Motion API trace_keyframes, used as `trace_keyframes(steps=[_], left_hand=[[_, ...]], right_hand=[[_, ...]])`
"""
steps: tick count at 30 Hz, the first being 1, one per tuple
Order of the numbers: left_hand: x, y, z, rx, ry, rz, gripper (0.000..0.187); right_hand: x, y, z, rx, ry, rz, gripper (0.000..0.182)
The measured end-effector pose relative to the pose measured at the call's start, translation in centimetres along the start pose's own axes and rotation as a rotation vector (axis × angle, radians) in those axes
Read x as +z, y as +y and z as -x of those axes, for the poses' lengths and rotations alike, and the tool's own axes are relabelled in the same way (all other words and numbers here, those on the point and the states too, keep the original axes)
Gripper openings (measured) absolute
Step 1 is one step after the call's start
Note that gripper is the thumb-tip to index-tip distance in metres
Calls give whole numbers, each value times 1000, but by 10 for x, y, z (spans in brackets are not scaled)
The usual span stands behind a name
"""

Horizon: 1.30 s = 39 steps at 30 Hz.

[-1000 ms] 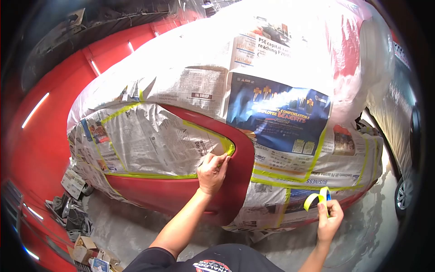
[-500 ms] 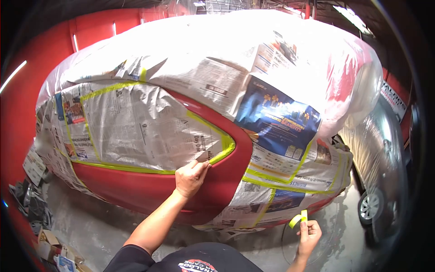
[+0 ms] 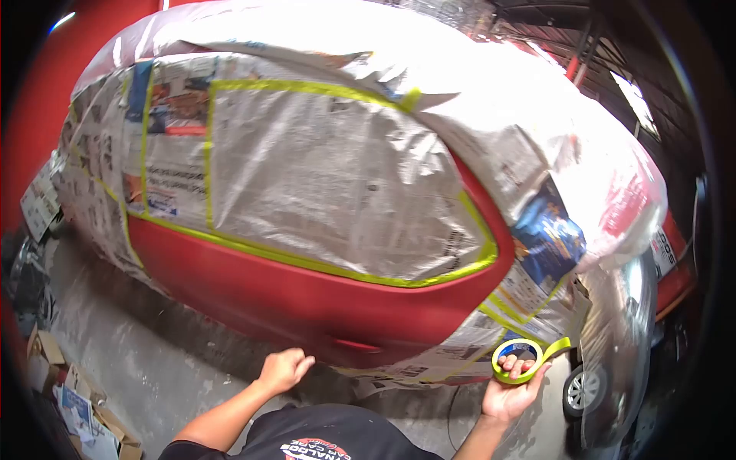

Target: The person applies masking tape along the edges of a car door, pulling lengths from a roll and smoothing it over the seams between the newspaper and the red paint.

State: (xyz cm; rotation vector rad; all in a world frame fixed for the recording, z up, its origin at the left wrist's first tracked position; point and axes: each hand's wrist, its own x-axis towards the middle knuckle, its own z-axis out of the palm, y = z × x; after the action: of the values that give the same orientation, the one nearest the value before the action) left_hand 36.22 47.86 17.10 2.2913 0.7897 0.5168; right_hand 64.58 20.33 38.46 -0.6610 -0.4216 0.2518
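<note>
A car's red door panel fills the middle, with newspaper over its window, edged by yellow-green tape. My left hand is closed near the body's lower edge, below the door; whether it holds anything small is hidden. At the lower right, my right hand holds a roll of yellow-green tape, fingers through its core, a loose end sticking out to the right. A red door handle shows between the hands.
Plastic film covers the car's upper part. Cardboard boxes and papers lie at the lower left. On the right stands another car under plastic, its wheel showing. Grey concrete floor runs below the door.
The view has shifted left along the car. My left hand has come off the taped window corner and down towards my body. The tape roll has turned, its core now facing me.
</note>
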Motion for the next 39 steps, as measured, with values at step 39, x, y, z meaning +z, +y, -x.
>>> trace_keyframes(steps=[39], left_hand=[[-258,-44,214,-573,299,786,17]], right_hand=[[238,271,285,697,-1295,1153,36]])
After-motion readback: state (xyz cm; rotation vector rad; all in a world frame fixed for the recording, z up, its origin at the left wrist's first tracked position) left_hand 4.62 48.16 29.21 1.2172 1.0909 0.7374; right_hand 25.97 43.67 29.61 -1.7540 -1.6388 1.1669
